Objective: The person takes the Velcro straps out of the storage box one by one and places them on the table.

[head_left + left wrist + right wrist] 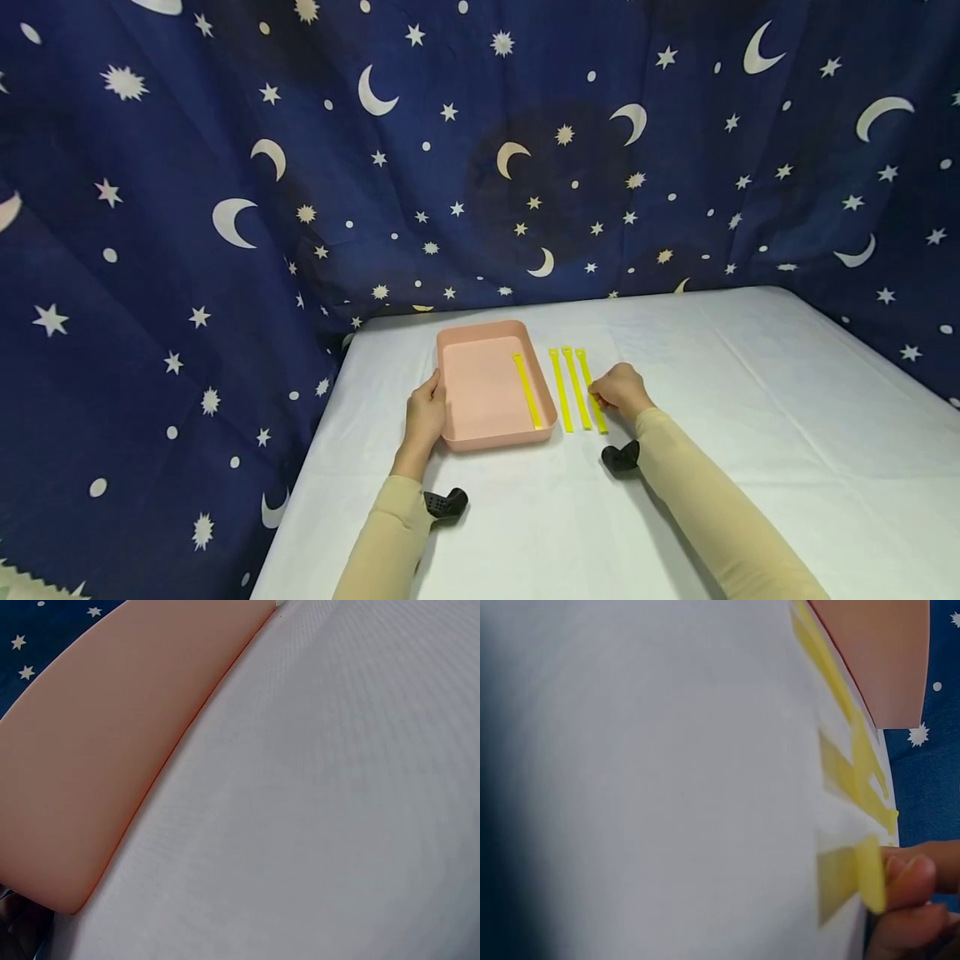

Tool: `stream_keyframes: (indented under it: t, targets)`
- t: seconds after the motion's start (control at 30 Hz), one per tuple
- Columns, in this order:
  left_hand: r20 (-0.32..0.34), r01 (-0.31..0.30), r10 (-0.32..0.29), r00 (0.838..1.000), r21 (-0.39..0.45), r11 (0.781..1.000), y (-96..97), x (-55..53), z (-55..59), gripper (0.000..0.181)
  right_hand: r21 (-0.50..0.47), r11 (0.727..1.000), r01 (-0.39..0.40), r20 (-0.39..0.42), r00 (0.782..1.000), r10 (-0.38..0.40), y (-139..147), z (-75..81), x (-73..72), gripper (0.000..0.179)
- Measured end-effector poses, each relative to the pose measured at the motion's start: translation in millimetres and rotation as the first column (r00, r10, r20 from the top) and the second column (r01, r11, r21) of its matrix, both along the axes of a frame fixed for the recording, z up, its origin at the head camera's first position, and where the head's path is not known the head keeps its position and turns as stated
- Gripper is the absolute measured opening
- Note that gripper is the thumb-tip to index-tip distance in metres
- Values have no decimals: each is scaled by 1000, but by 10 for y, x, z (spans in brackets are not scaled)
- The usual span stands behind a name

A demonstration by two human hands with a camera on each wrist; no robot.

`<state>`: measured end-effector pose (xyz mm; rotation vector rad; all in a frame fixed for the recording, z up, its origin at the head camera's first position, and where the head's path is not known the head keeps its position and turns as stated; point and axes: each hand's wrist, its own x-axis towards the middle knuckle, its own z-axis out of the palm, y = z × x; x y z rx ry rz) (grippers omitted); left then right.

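Observation:
A shallow pink tray (480, 383) lies on the table, with one yellow cable strap (527, 392) inside along its right side. My left hand (426, 412) grips the tray's left wall; in the left wrist view the tray's side (112, 742) fills the upper left, and the hand is mostly cut off. Right of the tray, three more yellow straps lie side by side, slotted heads away from me. My right hand (622, 389) pinches the rightmost strap (584, 367) near its middle. The right wrist view shows fingers (911, 885) against that strap (870, 877).
White cloth (750, 467) covers the table. Behind it and along the left and right hangs a dark blue curtain (450, 167) with moons and stars. Black wrist devices (447, 504) sit at both sleeves, low over the cloth.

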<state>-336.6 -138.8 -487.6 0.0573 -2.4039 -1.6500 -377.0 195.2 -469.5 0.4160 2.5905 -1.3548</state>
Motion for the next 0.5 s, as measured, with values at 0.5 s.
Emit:
stream_keyframes:
  t: [0.5]
  targets:
    - [18, 21, -21, 1000, 22, 1000, -20, 5, -27, 44, -57, 998, 19, -10, 1000, -20, 16, -31, 36, 20]
